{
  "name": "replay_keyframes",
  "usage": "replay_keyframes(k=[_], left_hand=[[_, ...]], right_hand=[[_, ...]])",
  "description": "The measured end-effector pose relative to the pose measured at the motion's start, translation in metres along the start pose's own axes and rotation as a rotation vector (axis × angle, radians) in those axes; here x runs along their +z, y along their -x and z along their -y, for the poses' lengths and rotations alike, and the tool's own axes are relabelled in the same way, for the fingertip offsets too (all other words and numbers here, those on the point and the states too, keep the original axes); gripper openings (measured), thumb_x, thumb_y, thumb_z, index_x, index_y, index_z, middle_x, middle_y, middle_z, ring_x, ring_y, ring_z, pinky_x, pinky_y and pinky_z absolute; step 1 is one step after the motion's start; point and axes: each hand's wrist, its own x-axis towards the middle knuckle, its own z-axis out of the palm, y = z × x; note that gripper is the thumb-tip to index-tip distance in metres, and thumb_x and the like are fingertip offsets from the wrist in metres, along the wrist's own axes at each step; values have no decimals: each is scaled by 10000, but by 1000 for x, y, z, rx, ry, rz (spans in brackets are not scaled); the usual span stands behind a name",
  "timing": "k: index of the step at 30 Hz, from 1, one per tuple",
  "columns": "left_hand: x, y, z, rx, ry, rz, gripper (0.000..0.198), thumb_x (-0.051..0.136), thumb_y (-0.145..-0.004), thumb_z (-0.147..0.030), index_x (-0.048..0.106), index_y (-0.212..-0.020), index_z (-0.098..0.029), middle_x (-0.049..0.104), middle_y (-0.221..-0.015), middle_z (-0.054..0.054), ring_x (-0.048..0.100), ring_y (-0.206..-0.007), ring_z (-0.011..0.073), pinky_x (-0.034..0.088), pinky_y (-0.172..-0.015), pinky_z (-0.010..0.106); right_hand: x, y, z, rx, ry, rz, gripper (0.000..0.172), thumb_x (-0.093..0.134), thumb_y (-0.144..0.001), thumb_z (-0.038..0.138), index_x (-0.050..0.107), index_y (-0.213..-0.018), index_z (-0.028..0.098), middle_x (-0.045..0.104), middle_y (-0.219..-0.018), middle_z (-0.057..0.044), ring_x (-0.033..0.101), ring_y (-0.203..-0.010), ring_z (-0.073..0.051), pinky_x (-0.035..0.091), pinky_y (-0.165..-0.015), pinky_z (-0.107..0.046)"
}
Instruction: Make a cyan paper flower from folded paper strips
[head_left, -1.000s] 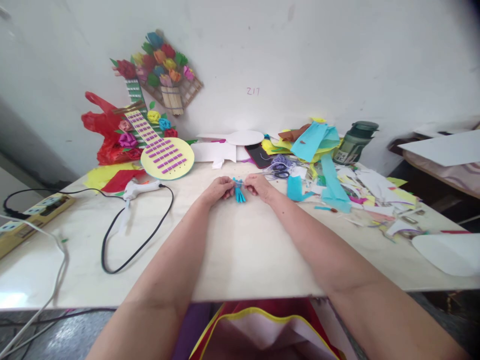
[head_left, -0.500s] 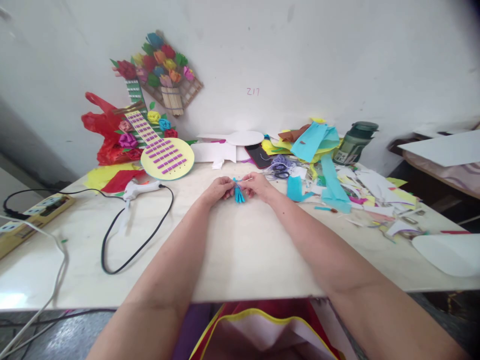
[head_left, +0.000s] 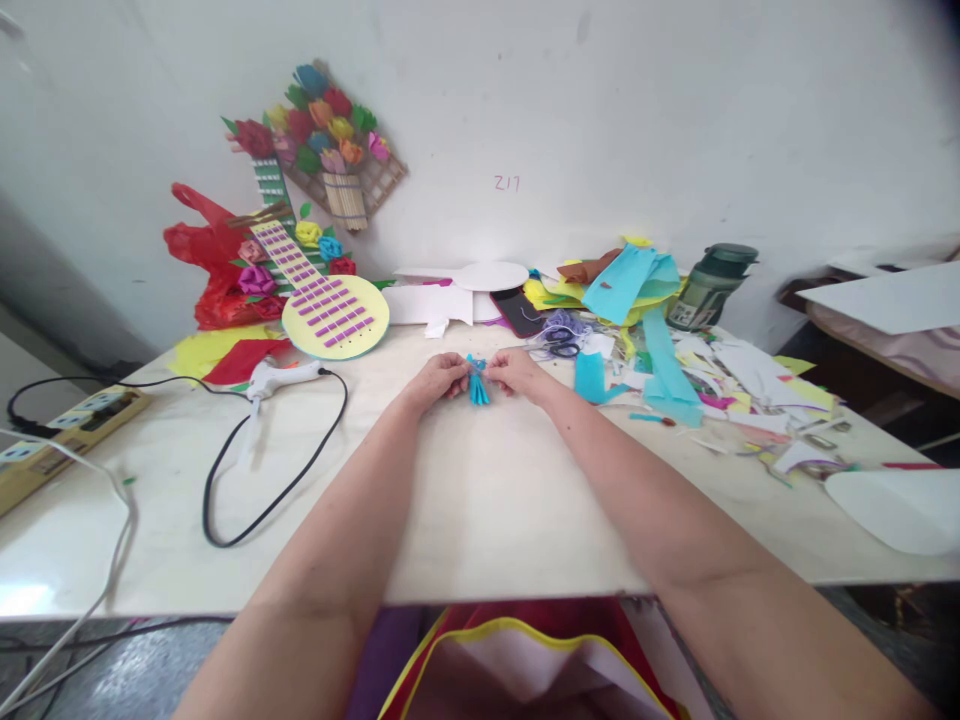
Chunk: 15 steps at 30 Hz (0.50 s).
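Observation:
Between my two hands, a little above the middle of the table, is a small piece of blue crepe paper (head_left: 478, 388), pinched at the top and fanned out in pleats below. My left hand (head_left: 441, 379) is closed at its left side, thumb and fingertips pressed together by the pinched part. From the right, my right hand (head_left: 514, 373) is closed in a pinch at the same height. What looks like a thin purple thread crosses the gathered part, though it is too fine to make out clearly.
A white glue gun (head_left: 283, 378) with a looped black cord lies left, near a power strip (head_left: 71, 425). A yellow paper guitar (head_left: 337, 318) leans behind it. Scissors (head_left: 562, 348), purple yarn (head_left: 564, 325), blue paper strips (head_left: 667, 370) and scraps lie right, before a green bottle (head_left: 709, 290).
My right hand has dipped slightly and its fingers have drawn closer together beside the blue paper. My left hand and the paper stay nearly in place.

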Motion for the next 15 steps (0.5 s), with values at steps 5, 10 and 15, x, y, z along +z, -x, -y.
replay_keyframes(k=[5, 10, 15], left_hand=[[0, 0, 0, -2, -14, -4, 107, 513, -782, -173, 469, -687, -150, 500, -474, -38, 394, -351, 41, 281, -346, 163], [1, 0, 0, -2, -13, -7, 114, 502, -785, -167, 462, -679, -152, 495, -467, -41, 395, -349, 41, 277, -346, 162], [1, 0, 0, 5, -14, -5, 107, 499, -782, -154, 470, -679, -149, 500, -467, -42, 397, -348, 38, 275, -349, 160]], right_hand=[[-1, -2, -3, 17, -83, 18, 160, 577, -646, 55, 474, -567, 149, 499, -368, 51, 427, -310, -59, 344, -320, -161], [-3, -3, -5, 76, -294, 80, 186, 644, -662, 134, 470, -722, 156, 591, -498, 19, 498, -370, -81, 412, -353, -188], [-3, -3, -4, 57, -248, 74, 244, 697, -614, 123, 501, -757, 149, 525, -428, 56, 460, -354, -71, 412, -353, -186]])
